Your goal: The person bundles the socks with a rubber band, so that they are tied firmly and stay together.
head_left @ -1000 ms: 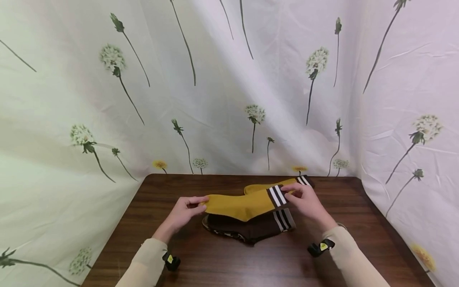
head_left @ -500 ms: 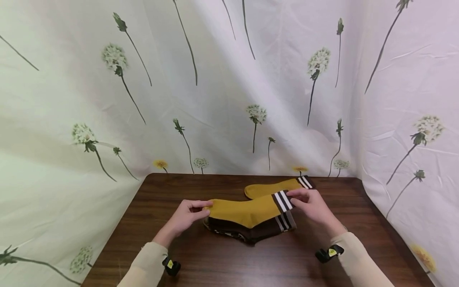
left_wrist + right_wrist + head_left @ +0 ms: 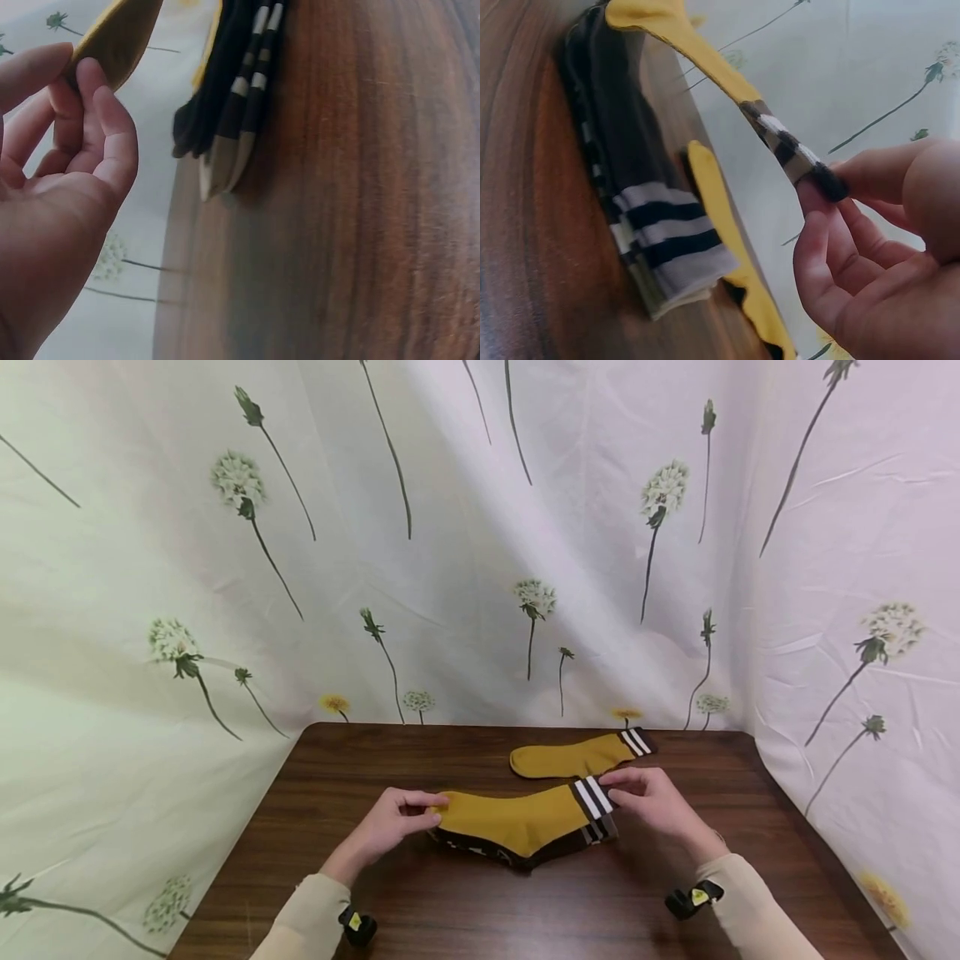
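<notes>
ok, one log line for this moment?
left hand: pinches yellow sock by toe | right hand: pinches its cuff | table: dark socks below, second yellow sock behind

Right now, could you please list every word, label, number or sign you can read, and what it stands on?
None can be read.
Left black wrist device: its yellow mark is too small to read.
Right black wrist device: its yellow mark likewise.
Held yellow sock: stripes, no visible lettering.

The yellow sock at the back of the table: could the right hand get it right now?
Probably yes, after letting go: the right hand pinches one end of the nearer yellow sock, but the back sock lies just beyond, with nothing seeming to cover it.
</notes>
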The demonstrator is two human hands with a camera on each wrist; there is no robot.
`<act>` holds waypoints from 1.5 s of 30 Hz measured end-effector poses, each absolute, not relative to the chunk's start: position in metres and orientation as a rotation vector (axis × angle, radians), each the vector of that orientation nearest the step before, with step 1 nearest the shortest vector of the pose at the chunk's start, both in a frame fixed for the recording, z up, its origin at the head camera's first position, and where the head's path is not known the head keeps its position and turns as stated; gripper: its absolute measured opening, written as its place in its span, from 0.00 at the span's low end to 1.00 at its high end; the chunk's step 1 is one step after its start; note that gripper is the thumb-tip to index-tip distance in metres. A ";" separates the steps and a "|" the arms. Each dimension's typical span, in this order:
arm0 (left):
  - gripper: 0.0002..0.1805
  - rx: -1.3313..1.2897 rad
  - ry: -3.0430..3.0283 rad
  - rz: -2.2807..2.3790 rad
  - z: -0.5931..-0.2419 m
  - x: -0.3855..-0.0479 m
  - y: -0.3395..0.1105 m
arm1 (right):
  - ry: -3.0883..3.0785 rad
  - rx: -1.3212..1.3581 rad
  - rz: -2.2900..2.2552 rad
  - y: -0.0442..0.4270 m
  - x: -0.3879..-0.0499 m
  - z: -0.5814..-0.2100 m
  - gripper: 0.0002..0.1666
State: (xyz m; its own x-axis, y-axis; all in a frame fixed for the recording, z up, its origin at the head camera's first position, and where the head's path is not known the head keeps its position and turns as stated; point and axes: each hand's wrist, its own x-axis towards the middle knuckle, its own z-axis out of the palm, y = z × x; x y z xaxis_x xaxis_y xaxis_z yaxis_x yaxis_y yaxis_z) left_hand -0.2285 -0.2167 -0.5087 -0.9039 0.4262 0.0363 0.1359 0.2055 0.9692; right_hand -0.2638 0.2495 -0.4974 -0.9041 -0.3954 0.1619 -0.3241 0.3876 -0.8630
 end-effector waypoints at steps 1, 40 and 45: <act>0.20 0.526 2.244 1.759 -0.510 -0.229 -0.216 | 2.558 -0.668 -1.560 0.249 -0.264 -0.500 0.14; 0.19 0.493 2.469 1.608 -0.537 -0.234 -0.202 | 2.777 -0.650 -1.197 0.252 -0.270 -0.541 0.11; 0.18 0.476 2.480 1.588 -0.537 -0.234 -0.200 | 2.785 -0.647 -1.179 0.254 -0.270 -0.543 0.11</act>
State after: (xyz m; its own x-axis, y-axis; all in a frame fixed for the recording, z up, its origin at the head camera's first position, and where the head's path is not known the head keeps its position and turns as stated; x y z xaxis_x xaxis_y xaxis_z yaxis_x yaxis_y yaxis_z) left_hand -0.2339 -0.2003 -0.5375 -0.9368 0.3479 0.0378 0.1798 0.3858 0.9049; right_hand -0.2695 0.2541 -0.5433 -0.9112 -0.3954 0.1155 -0.3581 0.6220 -0.6963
